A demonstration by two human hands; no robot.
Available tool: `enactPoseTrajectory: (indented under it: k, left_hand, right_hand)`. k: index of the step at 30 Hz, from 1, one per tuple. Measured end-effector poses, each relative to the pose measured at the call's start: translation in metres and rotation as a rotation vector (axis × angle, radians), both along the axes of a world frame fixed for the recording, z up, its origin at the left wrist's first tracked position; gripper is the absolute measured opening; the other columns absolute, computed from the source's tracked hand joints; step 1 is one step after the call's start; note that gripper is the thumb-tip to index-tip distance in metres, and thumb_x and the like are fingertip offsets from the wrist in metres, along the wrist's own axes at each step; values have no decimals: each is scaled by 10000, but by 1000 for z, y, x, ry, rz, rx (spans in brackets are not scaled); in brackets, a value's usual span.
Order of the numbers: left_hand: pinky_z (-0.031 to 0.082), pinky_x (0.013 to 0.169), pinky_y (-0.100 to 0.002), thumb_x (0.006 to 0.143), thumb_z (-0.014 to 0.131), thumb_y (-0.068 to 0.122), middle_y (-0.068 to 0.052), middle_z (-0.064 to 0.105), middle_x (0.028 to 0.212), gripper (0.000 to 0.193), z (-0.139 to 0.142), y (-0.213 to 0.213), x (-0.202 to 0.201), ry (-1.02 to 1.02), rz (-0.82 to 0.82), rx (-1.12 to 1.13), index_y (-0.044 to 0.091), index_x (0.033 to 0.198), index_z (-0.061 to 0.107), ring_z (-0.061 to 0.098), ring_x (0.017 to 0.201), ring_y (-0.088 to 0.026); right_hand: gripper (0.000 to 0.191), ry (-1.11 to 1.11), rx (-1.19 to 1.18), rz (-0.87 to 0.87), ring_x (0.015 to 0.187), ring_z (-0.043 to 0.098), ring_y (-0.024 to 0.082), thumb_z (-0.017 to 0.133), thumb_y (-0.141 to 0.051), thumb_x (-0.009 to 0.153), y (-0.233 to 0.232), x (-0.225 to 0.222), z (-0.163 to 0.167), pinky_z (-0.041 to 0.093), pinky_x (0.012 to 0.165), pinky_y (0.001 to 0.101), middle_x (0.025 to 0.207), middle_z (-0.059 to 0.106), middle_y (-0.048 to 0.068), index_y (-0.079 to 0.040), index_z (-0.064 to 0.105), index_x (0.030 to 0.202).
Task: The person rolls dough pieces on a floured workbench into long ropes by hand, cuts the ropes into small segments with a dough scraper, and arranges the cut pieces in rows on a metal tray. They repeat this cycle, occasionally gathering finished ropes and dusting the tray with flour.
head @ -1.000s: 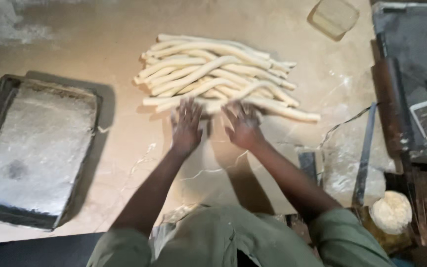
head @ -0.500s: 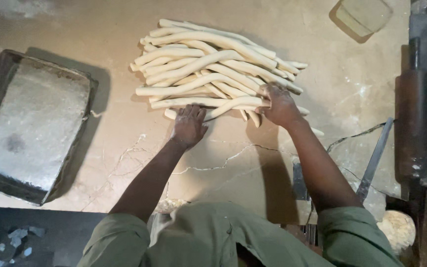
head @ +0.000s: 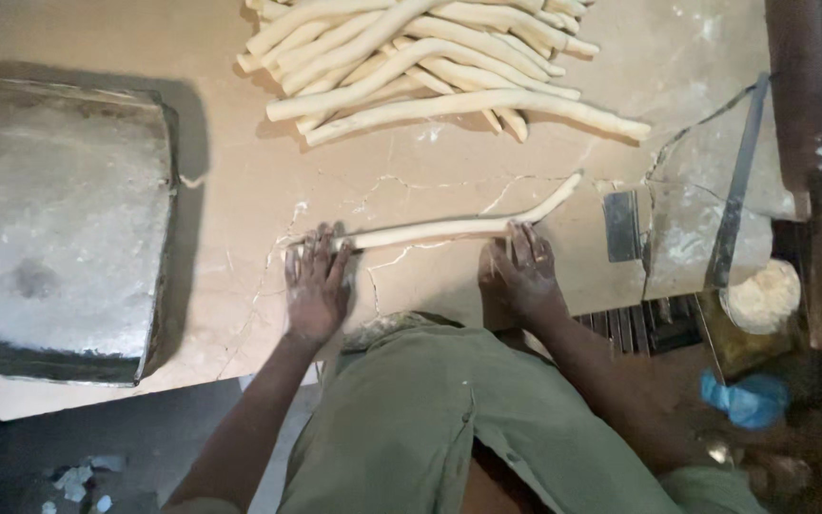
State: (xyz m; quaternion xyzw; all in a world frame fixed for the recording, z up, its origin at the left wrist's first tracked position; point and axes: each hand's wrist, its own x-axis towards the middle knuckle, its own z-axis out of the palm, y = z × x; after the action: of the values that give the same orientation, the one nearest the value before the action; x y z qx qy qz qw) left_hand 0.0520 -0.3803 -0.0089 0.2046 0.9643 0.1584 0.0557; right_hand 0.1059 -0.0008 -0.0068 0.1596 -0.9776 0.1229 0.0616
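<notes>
A long thin rope of pale dough (head: 440,228) lies across the tan worktop near its front edge. My left hand (head: 316,283) lies flat with fingers spread on the rope's left end. My right hand (head: 520,269) presses flat on the rope further right; the rope's right end curves up past it. A pile of several similar dough ropes (head: 420,57) lies at the far side of the worktop, apart from both hands.
A floured metal tray (head: 64,228) sits at the left. A metal scraper (head: 622,226) lies right of my right hand. A long dark bar (head: 739,181), a ball of dough (head: 763,295) and a blue object (head: 749,400) are at the right.
Both hands have drawn back from the pile toward the front edge, with one dough rope now stretched out long under them. The view has shifted down toward the front edge.
</notes>
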Motion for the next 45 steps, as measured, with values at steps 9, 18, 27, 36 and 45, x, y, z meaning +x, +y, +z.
enactPoseTrajectory:
  k: [9, 18, 27, 36, 45]
  left_hand:
    - [-6, 1258, -636, 984, 601, 331, -54, 7, 1735, 770, 27, 183, 15, -344, -538, -95, 212, 1626, 193, 23, 1605, -284]
    - [-34, 1215, -717, 1071, 520, 411, -121, -32, 1733, 770, -6, 205, -129, 30, 265, -90, 223, 1675, 82, -28, 1588, -368]
    - [-131, 1205, -667, 1043, 517, 415, -138, -132, 1709, 776, -12, 146, 36, -113, 61, -88, 270, 1679, 98, -149, 1553, -393]
    - [-39, 1242, -653, 1016, 472, 525, 14, -101, 1734, 803, 15, 63, 43, -239, -335, -310, 313, 1643, 18, -88, 1594, -277]
    - [-30, 1220, -729, 1052, 517, 458, -116, -20, 1782, 789, 3, 5, -101, -59, 6, -254, 239, 1703, 129, -69, 1609, -403]
  right_hand:
    - [639, -128, 198, -202, 1551, 272, 428, 514, -502, 1025, 29, 13, 3, 122, 1212, 690, 1658, 281, 239, -174, 461, 1570]
    - [716, 88, 68, -170, 1563, 192, 547, 525, -496, 1153, 48, -177, 13, 182, 1255, 674, 1703, 184, 326, -73, 320, 1693]
    - [686, -108, 49, -188, 1583, 210, 495, 525, -466, 1085, 60, -27, -9, 96, 1267, 640, 1701, 219, 284, -76, 383, 1631]
    - [697, 91, 185, -51, 1556, 7, 556, 489, -539, 1096, -86, 19, -9, 32, 1197, 778, 1682, 42, 332, -100, 405, 1630]
    - [726, -105, 142, -387, 1579, 71, 528, 456, -495, 1103, -80, -137, -5, 132, 1181, 787, 1725, 95, 303, -114, 332, 1709]
